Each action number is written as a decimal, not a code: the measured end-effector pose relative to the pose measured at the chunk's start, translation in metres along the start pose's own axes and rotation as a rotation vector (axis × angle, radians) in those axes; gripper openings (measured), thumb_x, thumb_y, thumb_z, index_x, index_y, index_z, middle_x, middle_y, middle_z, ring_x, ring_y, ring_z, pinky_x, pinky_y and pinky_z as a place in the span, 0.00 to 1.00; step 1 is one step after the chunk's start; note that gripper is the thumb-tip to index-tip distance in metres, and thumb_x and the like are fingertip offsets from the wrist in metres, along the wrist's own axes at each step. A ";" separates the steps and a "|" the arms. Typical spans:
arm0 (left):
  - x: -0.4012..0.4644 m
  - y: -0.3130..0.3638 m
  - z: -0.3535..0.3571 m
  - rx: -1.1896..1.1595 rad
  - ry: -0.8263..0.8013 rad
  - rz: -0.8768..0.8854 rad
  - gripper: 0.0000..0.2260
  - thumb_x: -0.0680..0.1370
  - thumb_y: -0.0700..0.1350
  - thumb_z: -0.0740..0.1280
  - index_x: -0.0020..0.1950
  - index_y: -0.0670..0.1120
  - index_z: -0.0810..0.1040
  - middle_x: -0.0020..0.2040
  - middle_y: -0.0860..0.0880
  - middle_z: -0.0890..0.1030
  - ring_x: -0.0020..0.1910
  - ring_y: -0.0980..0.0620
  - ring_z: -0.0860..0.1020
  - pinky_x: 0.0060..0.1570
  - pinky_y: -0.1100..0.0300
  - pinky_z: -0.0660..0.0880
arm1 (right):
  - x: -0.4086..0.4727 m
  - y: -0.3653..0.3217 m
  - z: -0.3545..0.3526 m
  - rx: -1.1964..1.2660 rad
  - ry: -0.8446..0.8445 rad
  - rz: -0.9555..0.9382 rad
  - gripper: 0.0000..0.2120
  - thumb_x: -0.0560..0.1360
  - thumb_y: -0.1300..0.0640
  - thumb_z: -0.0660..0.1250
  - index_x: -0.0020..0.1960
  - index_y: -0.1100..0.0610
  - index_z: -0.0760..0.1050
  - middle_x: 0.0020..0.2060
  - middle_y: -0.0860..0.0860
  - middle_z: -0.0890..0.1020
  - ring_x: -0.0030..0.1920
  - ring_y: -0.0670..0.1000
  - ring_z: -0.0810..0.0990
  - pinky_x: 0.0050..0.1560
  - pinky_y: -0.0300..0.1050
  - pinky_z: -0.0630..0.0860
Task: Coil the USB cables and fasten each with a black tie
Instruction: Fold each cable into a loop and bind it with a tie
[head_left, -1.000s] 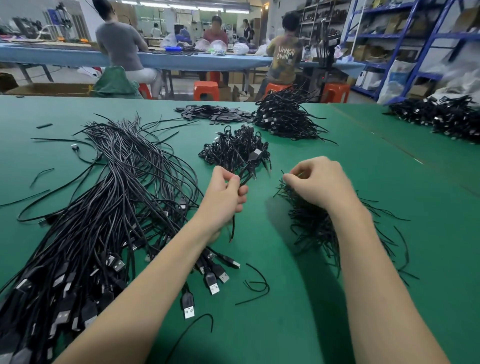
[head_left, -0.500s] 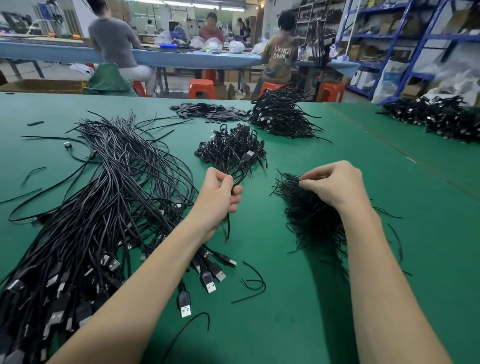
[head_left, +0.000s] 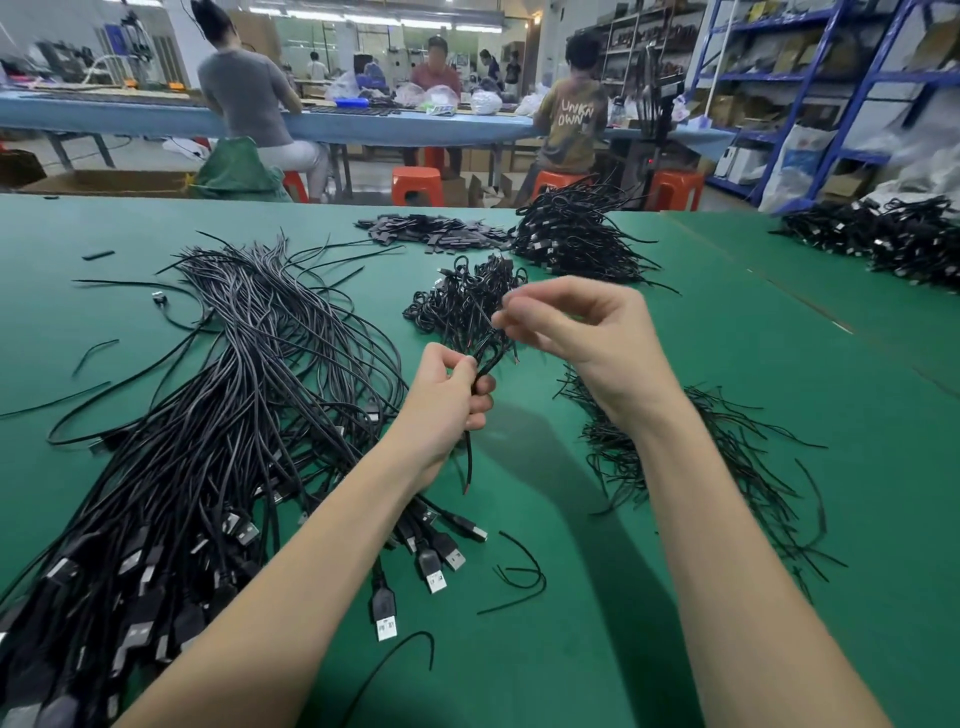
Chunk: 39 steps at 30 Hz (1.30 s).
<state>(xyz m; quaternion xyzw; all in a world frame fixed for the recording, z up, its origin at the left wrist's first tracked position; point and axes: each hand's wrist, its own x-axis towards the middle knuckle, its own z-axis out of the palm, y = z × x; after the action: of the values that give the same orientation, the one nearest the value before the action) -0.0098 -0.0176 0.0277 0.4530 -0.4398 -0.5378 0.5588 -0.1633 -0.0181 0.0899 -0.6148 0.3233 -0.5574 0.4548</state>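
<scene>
The left hand (head_left: 447, 400) grips a coiled cable (head_left: 480, 358) above the green table (head_left: 727, 364). The right hand (head_left: 582, 338) pinches a black tie (head_left: 491, 314) just above the coil. Left of the coil lies the uncoiled USB cable bundle (head_left: 208, 415); right, the loose tie pile (head_left: 701, 457); behind, finished coils (head_left: 457, 306).

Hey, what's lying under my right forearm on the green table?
A loose heap of thin black ties spreads beneath the right forearm on the green table. The forearm covers the heap's middle, so how many ties lie there cannot be seen.
</scene>
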 end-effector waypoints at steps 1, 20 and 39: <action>-0.001 0.002 0.000 -0.010 -0.001 0.006 0.07 0.85 0.41 0.55 0.47 0.47 0.62 0.35 0.49 0.71 0.28 0.56 0.64 0.24 0.66 0.60 | -0.001 0.007 0.003 -0.034 -0.028 0.015 0.04 0.76 0.70 0.72 0.50 0.69 0.83 0.43 0.63 0.86 0.43 0.54 0.86 0.51 0.44 0.83; -0.003 0.008 -0.004 0.280 0.008 0.113 0.11 0.85 0.50 0.56 0.44 0.50 0.63 0.36 0.51 0.72 0.26 0.59 0.67 0.24 0.66 0.64 | -0.006 0.037 0.011 0.058 -0.065 0.217 0.03 0.75 0.64 0.74 0.44 0.59 0.87 0.39 0.60 0.86 0.39 0.51 0.85 0.47 0.39 0.82; -0.007 0.018 -0.007 -0.144 -0.196 -0.033 0.03 0.80 0.38 0.57 0.48 0.42 0.68 0.32 0.47 0.73 0.28 0.54 0.64 0.23 0.64 0.58 | 0.004 0.046 -0.004 0.332 -0.104 0.743 0.06 0.69 0.62 0.73 0.35 0.58 0.86 0.35 0.51 0.85 0.30 0.41 0.80 0.33 0.30 0.79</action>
<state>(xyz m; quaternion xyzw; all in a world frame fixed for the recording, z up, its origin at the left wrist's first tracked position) 0.0004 -0.0106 0.0437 0.3639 -0.4450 -0.6187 0.5354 -0.1616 -0.0405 0.0488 -0.4019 0.4053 -0.3680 0.7340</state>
